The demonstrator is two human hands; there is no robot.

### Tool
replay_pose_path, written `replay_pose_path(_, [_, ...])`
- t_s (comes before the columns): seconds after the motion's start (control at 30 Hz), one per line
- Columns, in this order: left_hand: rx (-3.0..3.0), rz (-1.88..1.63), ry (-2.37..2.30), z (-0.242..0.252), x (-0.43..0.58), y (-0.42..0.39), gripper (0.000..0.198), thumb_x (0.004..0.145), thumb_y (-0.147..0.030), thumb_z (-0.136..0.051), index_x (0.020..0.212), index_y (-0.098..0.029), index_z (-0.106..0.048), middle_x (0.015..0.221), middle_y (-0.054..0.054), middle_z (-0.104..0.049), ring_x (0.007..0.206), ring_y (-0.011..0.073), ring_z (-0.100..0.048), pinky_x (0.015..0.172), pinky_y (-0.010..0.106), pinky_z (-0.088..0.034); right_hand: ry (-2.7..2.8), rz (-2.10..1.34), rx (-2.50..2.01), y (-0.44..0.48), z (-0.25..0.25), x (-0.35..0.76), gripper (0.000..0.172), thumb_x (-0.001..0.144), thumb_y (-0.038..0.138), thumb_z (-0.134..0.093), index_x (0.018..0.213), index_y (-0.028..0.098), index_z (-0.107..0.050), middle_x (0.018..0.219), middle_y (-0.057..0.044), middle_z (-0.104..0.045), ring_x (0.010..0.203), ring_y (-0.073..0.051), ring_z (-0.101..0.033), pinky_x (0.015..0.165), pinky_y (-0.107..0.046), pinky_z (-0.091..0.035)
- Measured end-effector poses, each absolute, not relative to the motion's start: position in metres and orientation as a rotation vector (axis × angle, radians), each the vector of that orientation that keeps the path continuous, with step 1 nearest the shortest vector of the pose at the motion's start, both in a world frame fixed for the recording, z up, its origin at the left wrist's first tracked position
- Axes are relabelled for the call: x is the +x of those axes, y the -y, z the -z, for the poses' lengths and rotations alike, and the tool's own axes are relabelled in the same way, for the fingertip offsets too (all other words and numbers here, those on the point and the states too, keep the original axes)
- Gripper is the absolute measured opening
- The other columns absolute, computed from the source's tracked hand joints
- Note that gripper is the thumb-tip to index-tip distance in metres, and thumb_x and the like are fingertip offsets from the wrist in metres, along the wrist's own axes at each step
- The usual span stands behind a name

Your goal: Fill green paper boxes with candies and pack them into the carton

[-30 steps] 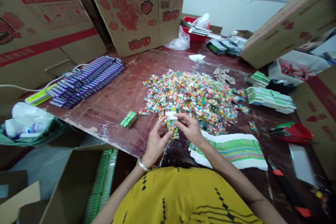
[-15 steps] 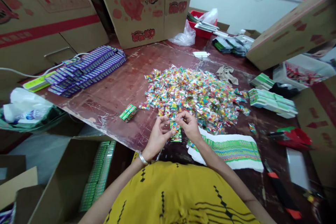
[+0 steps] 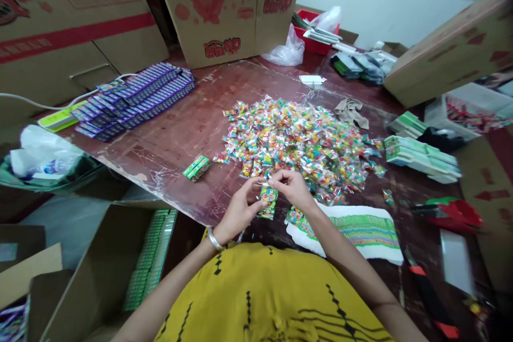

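Observation:
A small green printed candy box is held upright between my hands at the near side of the table. My left hand grips its left side, thumb across the front. At the box's top edge, the fingers of my right hand are pinched together; whether they hold a flap or a packet is too small to tell. Just beyond lies a heap of clear candy packets with colourful sweets. Beside my right forearm, a row of flat green cartons rests on white paper. Small green boxes stand together to the left.
Purple boxes are stacked at the table's left. Large cardboard boxes stand behind. An open carton of green boxes sits below the left edge. At right are green carton stacks, a grey cloth and a black-and-orange cutter.
My right fingers have come closer together at the top of the box, which now shows more of its front. The view has shifted slightly.

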State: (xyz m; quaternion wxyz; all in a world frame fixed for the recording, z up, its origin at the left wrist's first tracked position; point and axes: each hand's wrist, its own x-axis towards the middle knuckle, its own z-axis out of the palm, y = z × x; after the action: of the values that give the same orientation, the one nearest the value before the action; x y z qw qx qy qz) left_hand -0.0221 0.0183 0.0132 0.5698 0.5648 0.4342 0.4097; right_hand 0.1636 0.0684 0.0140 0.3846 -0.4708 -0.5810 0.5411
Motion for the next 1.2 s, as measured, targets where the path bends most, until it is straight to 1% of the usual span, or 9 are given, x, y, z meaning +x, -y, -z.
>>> replay_pose_path(0.1, [1.251, -1.006, -1.066, -0.008, -0.025, -0.023, 0.040, 0.081, -0.022, -0.068, 0.119, -0.021, -0.053, 0.104, 0.006, -0.061, 0.094, 0.0182, -0.059, 0.075, 0.027, -0.051, 1.778, -1.312, -1.162, -0.058, -0.020, 0.169, 0.044, 0.076, 0.052, -0.071, 0.103, 0.018, -0.066, 0.105, -0.007, -0.064, 0.092, -0.019, -0.062, 0.079, -0.031, -0.051])
replay_pose_path(0.2, [1.122, -1.070, -1.071, -0.003, -0.025, -0.029, 0.042, 0.077, -0.024, -0.072, 0.113, -0.019, -0.053, 0.100, 0.004, -0.060, 0.089, 0.0161, -0.059, 0.073, 0.025, -0.051, 2.144, -1.163, -1.116, -0.050, -0.023, 0.173, 0.095, 0.061, 0.052, -0.082, 0.142, 0.025, -0.039, 0.141, -0.011, -0.045, 0.127, -0.028, -0.048, 0.104, -0.041, -0.043])
replay_pose_path(0.3, [1.013, -1.098, -1.012, 0.001, -0.023, -0.033, 0.044, 0.073, -0.022, -0.075, 0.111, -0.017, -0.054, 0.099, 0.004, -0.062, 0.090, 0.0152, -0.060, 0.076, 0.025, -0.051, 2.272, -0.897, -1.125, -0.047, -0.019, 0.172, 0.092, 0.067, 0.047, -0.079, 0.144, 0.023, -0.034, 0.146, -0.012, -0.040, 0.136, -0.027, -0.038, 0.113, -0.044, -0.034])
replay_pose_path(0.47, [0.919, -1.036, -1.026, 0.004, -0.021, -0.031, 0.054, 0.071, -0.026, -0.078, 0.118, -0.017, -0.051, 0.096, 0.005, -0.065, 0.084, 0.0158, -0.064, 0.075, 0.027, -0.052, 2.237, -0.732, -1.126, -0.047, -0.008, 0.164, 0.077, 0.071, 0.041, -0.076, 0.136, 0.020, -0.042, 0.137, -0.012, -0.049, 0.131, -0.026, -0.044, 0.110, -0.041, -0.040])
replay_pose_path(0.63, [1.199, -0.987, -1.253, -0.003, -0.047, -0.034, 0.032, 0.076, -0.033, -0.073, 0.098, -0.016, -0.058, 0.091, 0.005, -0.066, 0.081, 0.0178, -0.065, 0.075, 0.032, -0.054, 2.248, -0.799, -1.125, -0.042, -0.009, 0.162, 0.102, 0.069, 0.048, -0.078, 0.150, 0.024, -0.021, 0.151, -0.011, -0.035, 0.140, -0.027, -0.034, 0.115, -0.044, -0.035])
replay_pose_path(0.77, [1.782, -0.939, -1.899, -0.009, -0.089, -0.047, 0.017, 0.083, -0.033, -0.064, 0.093, -0.020, -0.061, 0.098, 0.008, -0.064, 0.094, 0.0250, -0.062, 0.087, 0.041, -0.050, 2.119, -0.820, -1.248, -0.039, -0.008, 0.168, 0.084, 0.082, 0.039, -0.069, 0.151, 0.030, -0.021, 0.152, -0.007, -0.035, 0.137, -0.025, -0.039, 0.108, -0.042, -0.044])
replay_pose_path(0.93, [2.125, -0.714, -2.369, 0.005, -0.126, -0.066, 0.014, 0.080, -0.027, -0.067, 0.088, -0.017, -0.060, 0.134, 0.018, -0.049, 0.131, 0.0370, -0.040, 0.105, 0.051, -0.035, 1.979, -0.855, -1.303, -0.034, 0.002, 0.174, 0.069, 0.086, 0.034, -0.062, 0.147, 0.032, -0.031, 0.141, -0.008, -0.046, 0.121, -0.023, -0.054, 0.089, -0.037, -0.057])
replay_pose_path(1.1, [1.986, -0.560, -2.410, 0.018, -0.142, -0.076, 0.024, 0.083, -0.029, -0.063, 0.101, -0.015, -0.056, 0.109, 0.016, -0.063, 0.106, 0.0337, -0.059, 0.098, 0.053, -0.039, 1.943, -0.848, -1.340, -0.029, 0.007, 0.188, 0.059, 0.087, 0.033, -0.060, 0.143, 0.030, -0.040, 0.135, -0.007, -0.051, 0.114, -0.021, -0.058, 0.086, -0.034, -0.057])
replay_pose_path(1.2, [2.030, -0.716, -2.369, 0.017, -0.136, -0.072, 0.044, 0.082, -0.031, -0.065, 0.119, -0.012, -0.050, 0.117, 0.019, -0.060, 0.115, 0.0355, -0.054, 0.102, 0.055, -0.036, 1.856, -0.712, -1.466, -0.027, 0.007, 0.211, 0.039, 0.091, 0.033, -0.054, 0.129, 0.025, -0.054, 0.121, -0.008, -0.059, 0.102, -0.019, -0.062, 0.080, -0.032, -0.056])
